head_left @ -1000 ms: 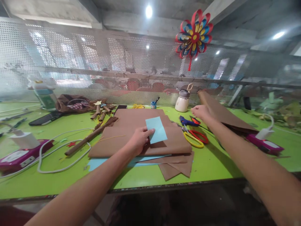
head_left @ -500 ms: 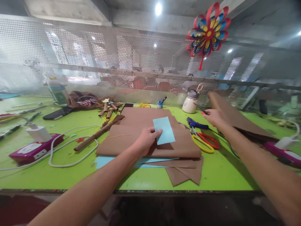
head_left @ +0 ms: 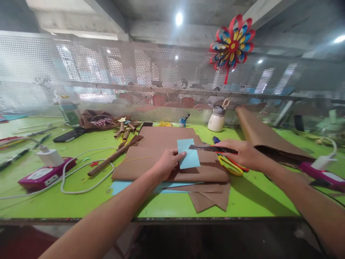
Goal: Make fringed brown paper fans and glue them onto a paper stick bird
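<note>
My left hand point(head_left: 171, 162) pinches a small light-blue paper point(head_left: 188, 163) by its left edge, thumb on top. The paper is held over a stack of brown paper point(head_left: 151, 169). In my right hand point(head_left: 244, 153) is a slim dark tool that looks like a utility knife point(head_left: 207, 148), pointing left. Its tip overlaps the blue paper's upper right part; whether they touch I cannot tell. Scissors with yellow and red handles point(head_left: 232, 168) lie under and beside the right hand, partly hidden. Behind them a blue glue gun point(head_left: 215, 139) is mostly covered.
To the left are a rolled brown paper stick point(head_left: 109, 160), a white cable point(head_left: 62, 181) and a purple power strip point(head_left: 29, 180). A cream bottle point(head_left: 216, 120) stands behind, and a folded brown sheet point(head_left: 258, 133) lies right. Blue sheets point(head_left: 126, 187) stick out beneath the stack.
My right hand has come left and down from beside the bottle, bringing the dark tool over the blue paper. My left hand still holds the paper in about the same place.
</note>
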`<state>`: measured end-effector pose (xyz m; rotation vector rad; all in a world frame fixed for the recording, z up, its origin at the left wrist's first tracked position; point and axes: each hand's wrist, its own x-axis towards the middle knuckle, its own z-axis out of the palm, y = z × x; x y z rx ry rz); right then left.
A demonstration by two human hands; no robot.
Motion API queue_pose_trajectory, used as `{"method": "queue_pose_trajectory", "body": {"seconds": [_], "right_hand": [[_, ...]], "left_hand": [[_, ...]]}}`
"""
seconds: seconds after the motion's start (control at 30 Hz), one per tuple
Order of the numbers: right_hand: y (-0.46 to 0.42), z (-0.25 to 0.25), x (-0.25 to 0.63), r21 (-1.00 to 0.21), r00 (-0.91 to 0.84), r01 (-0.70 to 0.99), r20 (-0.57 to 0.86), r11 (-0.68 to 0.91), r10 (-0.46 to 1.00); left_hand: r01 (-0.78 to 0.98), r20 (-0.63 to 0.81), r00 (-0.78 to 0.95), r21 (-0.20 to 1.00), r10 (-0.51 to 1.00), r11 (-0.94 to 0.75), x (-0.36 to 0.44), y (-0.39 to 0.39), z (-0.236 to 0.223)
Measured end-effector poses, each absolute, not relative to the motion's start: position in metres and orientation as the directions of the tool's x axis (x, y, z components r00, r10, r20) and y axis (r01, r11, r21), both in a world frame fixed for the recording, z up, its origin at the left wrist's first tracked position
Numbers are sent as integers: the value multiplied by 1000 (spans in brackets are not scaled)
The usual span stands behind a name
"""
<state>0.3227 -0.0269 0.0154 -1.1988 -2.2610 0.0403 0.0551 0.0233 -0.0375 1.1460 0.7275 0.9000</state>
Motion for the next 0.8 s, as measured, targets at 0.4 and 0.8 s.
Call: {"method": "queue_pose_trajectory", "body": {"seconds": [0.4,0.8], "right_hand": [[-80,-7,318,-282,-521,737,341,614,782],[-97,-26,319,-372,-472,757,258,538,843]], "left_hand": [[-28,25,482,1000,876,-13,58,16,-35],[506,365,528,589,767,-629,62,0,-32]]}}
